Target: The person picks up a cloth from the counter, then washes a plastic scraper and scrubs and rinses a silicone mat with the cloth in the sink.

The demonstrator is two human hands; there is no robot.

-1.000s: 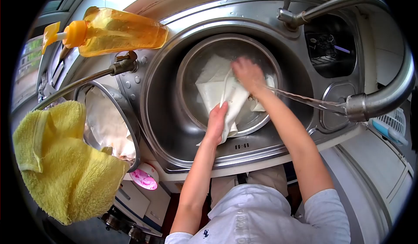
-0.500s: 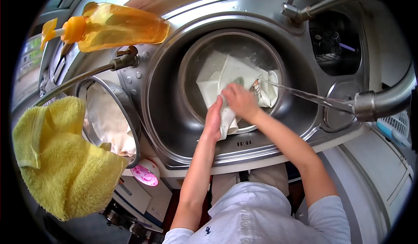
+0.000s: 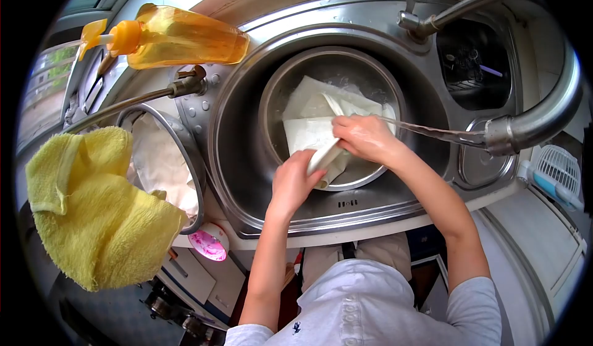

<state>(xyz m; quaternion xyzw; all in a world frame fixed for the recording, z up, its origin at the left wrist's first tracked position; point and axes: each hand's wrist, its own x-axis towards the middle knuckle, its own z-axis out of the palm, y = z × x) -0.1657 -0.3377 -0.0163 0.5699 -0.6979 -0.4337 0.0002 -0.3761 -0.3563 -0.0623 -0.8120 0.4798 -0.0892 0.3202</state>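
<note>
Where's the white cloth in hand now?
Head view, centre: the white cloth lies mostly in the round steel basin within the steel sink, its near part held by the left hand and right hand.

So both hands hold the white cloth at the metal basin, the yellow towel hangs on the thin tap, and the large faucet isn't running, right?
No: the large faucet is running; the head view shows water streaming toward the metal basin. Otherwise, left hand and right hand hold the white cloth, and the yellow towel hangs on the thin tap.
</note>
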